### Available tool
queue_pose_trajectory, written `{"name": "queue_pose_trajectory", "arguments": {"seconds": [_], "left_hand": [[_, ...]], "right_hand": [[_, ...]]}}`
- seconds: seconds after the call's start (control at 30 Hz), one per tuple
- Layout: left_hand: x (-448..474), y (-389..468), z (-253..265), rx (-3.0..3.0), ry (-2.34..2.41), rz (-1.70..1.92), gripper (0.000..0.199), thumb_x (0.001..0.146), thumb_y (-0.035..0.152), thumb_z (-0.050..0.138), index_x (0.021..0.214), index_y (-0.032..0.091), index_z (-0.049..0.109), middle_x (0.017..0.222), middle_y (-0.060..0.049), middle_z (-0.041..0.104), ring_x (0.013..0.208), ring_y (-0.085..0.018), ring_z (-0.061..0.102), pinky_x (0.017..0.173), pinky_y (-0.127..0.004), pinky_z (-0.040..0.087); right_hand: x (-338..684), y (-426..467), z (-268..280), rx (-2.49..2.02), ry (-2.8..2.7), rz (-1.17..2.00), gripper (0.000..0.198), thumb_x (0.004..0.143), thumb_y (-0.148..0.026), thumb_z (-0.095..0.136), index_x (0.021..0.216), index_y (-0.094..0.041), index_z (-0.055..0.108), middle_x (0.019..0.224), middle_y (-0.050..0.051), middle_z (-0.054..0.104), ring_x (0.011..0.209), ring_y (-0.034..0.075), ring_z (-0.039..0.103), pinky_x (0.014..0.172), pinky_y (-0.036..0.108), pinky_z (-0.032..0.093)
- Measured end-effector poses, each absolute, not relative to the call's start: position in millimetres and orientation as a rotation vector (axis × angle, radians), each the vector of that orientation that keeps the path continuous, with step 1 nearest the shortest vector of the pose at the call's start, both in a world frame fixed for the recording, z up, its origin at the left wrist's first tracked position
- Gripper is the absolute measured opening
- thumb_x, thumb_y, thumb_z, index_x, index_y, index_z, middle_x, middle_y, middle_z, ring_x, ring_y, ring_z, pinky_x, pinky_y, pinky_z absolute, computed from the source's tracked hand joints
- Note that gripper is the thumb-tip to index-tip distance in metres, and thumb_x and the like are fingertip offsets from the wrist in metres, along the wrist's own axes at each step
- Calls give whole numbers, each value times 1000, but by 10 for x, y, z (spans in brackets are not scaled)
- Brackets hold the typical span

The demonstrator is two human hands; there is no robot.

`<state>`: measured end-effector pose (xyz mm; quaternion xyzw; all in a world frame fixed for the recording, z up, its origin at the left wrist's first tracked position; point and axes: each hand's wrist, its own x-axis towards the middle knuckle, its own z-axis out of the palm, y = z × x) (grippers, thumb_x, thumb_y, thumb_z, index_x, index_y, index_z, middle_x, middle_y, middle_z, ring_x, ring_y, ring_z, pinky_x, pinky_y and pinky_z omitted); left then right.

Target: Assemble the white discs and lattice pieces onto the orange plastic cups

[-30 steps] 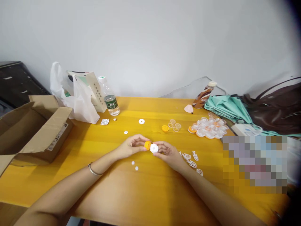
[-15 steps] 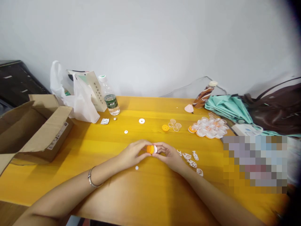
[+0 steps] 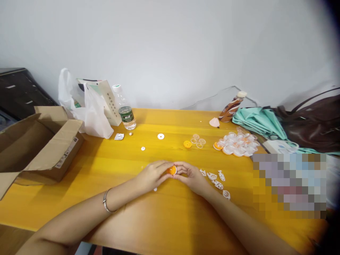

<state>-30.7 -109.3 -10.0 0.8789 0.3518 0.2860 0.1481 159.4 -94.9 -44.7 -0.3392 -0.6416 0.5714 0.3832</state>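
Observation:
Between both hands, above the middle of the table, is a small round orange-and-white plastic piece (image 3: 173, 170). My left hand (image 3: 153, 175) grips its orange side between thumb and fingers. My right hand (image 3: 190, 177) has thumb and fingertips closed on its white edge. Just right of my right hand lie several white openwork plastic parts (image 3: 217, 184). Beyond the hands are an orange disc (image 3: 187, 144), several clear cups (image 3: 198, 141) and a white ring (image 3: 160, 136). A small white disc (image 3: 155, 189) shows partly under my left hand.
An open cardboard box (image 3: 63, 152) and a white plastic bag (image 3: 95, 117) stand at the left, with a water bottle (image 3: 126, 115) beside them. At the right are clustered clear-and-orange pieces (image 3: 236, 144), a brown bottle (image 3: 232, 107), a folded green umbrella (image 3: 259, 122) and a dark bag (image 3: 313, 120).
The held piece has turned, and its orange face now shows more, its white part less. My left hand has shifted slightly right, drawing closer to my right hand.

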Motion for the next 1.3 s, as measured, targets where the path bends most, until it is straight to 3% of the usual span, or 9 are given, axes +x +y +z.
{"name": "queue_pose_trajectory", "arguments": {"seconds": [0.27, 0.97, 1.3], "left_hand": [[-321, -1112, -153, 2525, 1029, 850, 29, 86, 30, 50, 111, 15, 51, 100, -9, 64, 87, -16, 62, 78, -27, 51], [-327, -1155, -167, 2512, 1059, 840, 28, 87, 28, 47, 112, 15, 51, 102, -9, 62, 89, -16, 60, 80, -28, 49], [-390, -1106, 145, 2278, 1124, 957, 29, 82, 27, 54, 108, 15, 56, 96, -7, 63, 86, -15, 59, 80, -28, 48]], "right_hand": [[1596, -955, -429, -867, -1659, 1473, 29, 69, -22, 69, 95, -21, 57, 80, 0, 66, 75, 12, 63, 77, 30, 51], [1565, -1010, -424, -869, -1661, 1426, 28, 71, -25, 66, 97, -22, 59, 80, 0, 66, 74, 13, 61, 75, 29, 51], [1531, -982, -373, -910, -1406, 1635, 33, 64, -27, 72, 94, -21, 58, 82, 1, 67, 75, 13, 63, 76, 29, 50]]}}
